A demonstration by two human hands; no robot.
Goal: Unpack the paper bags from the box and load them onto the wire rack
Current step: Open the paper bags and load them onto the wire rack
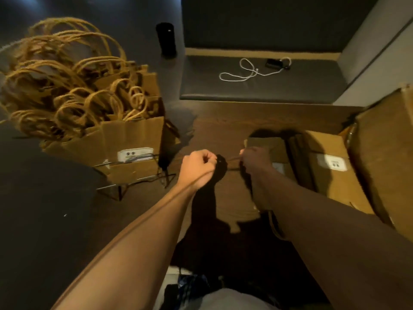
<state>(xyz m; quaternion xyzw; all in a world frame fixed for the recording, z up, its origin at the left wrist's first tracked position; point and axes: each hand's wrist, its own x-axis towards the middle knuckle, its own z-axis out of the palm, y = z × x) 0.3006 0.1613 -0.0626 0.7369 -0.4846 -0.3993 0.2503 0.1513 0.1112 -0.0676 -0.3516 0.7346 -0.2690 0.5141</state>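
A thin brown string or strap [232, 164] runs taut between my two fists. My left hand [197, 167] is closed on its left end and my right hand [254, 161] on its right end, just above a flat bundle of brown paper bags [266, 144]. To the left, a wire rack [134, 177] on the floor holds several upright paper bags [131, 133] with twisted rope handles. An open cardboard box [380, 157] lies at the right, with more flat bags [330, 173] in it.
A padded bench [257, 88] stands ahead with a white cord [248, 71] and a small black device [273, 63] on it. A black cylinder [165, 39] stands on the dark floor beyond the rack. A brown sheet [234, 198] lies under my arms.
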